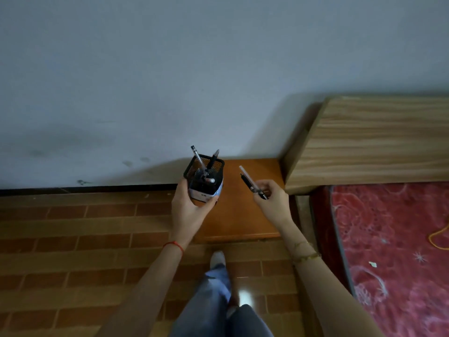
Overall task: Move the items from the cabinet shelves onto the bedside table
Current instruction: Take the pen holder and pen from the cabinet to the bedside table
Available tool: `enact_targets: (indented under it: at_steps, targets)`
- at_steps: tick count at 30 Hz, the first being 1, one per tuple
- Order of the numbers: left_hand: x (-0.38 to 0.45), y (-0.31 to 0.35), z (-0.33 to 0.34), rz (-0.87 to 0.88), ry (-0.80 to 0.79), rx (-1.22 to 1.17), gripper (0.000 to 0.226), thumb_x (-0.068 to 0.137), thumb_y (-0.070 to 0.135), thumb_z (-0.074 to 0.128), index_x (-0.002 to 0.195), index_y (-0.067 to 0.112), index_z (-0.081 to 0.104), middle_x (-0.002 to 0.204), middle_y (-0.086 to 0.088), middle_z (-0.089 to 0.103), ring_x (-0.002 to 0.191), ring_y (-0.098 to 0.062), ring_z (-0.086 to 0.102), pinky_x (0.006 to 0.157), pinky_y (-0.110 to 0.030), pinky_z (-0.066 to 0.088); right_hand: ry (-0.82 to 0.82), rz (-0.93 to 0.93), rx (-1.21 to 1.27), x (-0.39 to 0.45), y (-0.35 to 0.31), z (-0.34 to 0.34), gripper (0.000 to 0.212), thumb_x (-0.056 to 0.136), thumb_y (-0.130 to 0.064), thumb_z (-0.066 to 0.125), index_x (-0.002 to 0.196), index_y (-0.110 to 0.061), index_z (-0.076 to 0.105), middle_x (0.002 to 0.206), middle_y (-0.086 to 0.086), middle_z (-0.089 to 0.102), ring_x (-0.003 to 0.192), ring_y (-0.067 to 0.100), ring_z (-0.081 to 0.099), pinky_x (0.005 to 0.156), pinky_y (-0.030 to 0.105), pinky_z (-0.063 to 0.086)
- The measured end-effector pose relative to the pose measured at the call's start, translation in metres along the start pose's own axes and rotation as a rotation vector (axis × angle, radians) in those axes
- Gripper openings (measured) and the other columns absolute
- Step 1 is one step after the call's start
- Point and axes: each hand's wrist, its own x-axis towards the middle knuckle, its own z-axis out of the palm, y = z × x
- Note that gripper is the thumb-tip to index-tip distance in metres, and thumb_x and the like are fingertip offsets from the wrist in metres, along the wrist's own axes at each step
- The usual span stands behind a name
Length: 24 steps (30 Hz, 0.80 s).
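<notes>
My left hand point(188, 205) grips a black mesh pen holder point(205, 177) from below and the left, over the left part of the orange-brown bedside table point(243, 215). Several pens stand in the holder, two of them sticking out at the top. A pale blue and white object sits against the holder's lower front; what it is I cannot tell. My right hand point(272, 199) pinches two pens point(251, 183), one black and one clear, above the table's right half, their tips pointing up and left.
A wooden headboard point(369, 144) and a bed with a red patterned cover point(393, 251) lie right of the table. A grey wall rises behind it. Brick-pattern floor spreads to the left and toward me, where my legs and a shoe point(217, 260) show.
</notes>
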Motion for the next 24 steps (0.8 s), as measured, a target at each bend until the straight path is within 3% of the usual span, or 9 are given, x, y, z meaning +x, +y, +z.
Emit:
enact_targets:
  at_steps: [5, 8, 14, 18, 22, 24]
  targets:
    - [0.077, -0.057, 0.046, -0.096, -0.049, 0.017, 0.064, 0.073, 0.018, 0.084, 0.127, 0.025, 0.050, 0.124, 0.009, 0.058, 0.113, 0.013, 0.050, 0.087, -0.004, 0.045, -0.088, 0.049, -0.014, 0.101, 0.034, 0.054, 0.027, 0.083, -0.006, 0.067, 0.105, -0.020, 0.061, 0.094, -0.008, 0.063, 0.078, 0.007, 0.063, 0.053, 0.010, 0.048]
    - [0.111, -0.097, 0.074, -0.141, -0.040, 0.011, 0.067, 0.072, 0.016, 0.084, 0.126, 0.030, 0.047, 0.119, 0.019, 0.056, 0.111, 0.017, 0.049, 0.085, -0.002, 0.043, -0.122, 0.063, -0.017, 0.150, 0.062, 0.087, 0.024, 0.084, -0.004, 0.065, 0.102, -0.020, 0.061, 0.090, -0.012, 0.062, 0.075, 0.006, 0.062, 0.056, 0.011, 0.051]
    - [0.154, -0.191, 0.133, -0.196, 0.015, -0.022, 0.068, 0.072, 0.023, 0.084, 0.129, 0.029, 0.048, 0.123, 0.021, 0.057, 0.119, 0.000, 0.054, 0.098, -0.027, 0.051, -0.180, 0.047, -0.052, 0.223, 0.141, 0.157, 0.026, 0.085, -0.004, 0.064, 0.109, -0.016, 0.061, 0.101, -0.005, 0.064, 0.083, 0.005, 0.063, 0.061, 0.013, 0.052]
    - [0.167, -0.238, 0.164, -0.227, 0.065, -0.051, 0.071, 0.073, 0.020, 0.085, 0.131, 0.035, 0.047, 0.125, 0.021, 0.057, 0.121, 0.001, 0.054, 0.100, -0.026, 0.049, -0.209, 0.037, -0.090, 0.250, 0.186, 0.191, 0.035, 0.085, -0.002, 0.062, 0.116, -0.018, 0.056, 0.107, -0.002, 0.063, 0.077, 0.005, 0.063, 0.059, 0.021, 0.056]
    - [0.171, -0.268, 0.182, -0.236, 0.116, -0.045, 0.074, 0.072, 0.015, 0.085, 0.136, 0.021, 0.048, 0.129, 0.011, 0.058, 0.124, -0.004, 0.053, 0.102, -0.025, 0.047, -0.247, -0.006, -0.158, 0.259, 0.216, 0.216, 0.040, 0.085, -0.008, 0.061, 0.121, -0.024, 0.051, 0.113, -0.002, 0.058, 0.098, 0.011, 0.058, 0.080, 0.029, 0.056]
    - [0.171, -0.279, 0.186, -0.229, 0.121, -0.029, 0.074, 0.072, 0.014, 0.086, 0.136, 0.016, 0.048, 0.129, 0.008, 0.058, 0.124, -0.005, 0.054, 0.102, -0.026, 0.048, -0.250, -0.033, -0.183, 0.258, 0.223, 0.222, 0.041, 0.086, -0.007, 0.060, 0.123, -0.022, 0.051, 0.114, 0.000, 0.056, 0.103, 0.011, 0.055, 0.088, 0.026, 0.051]
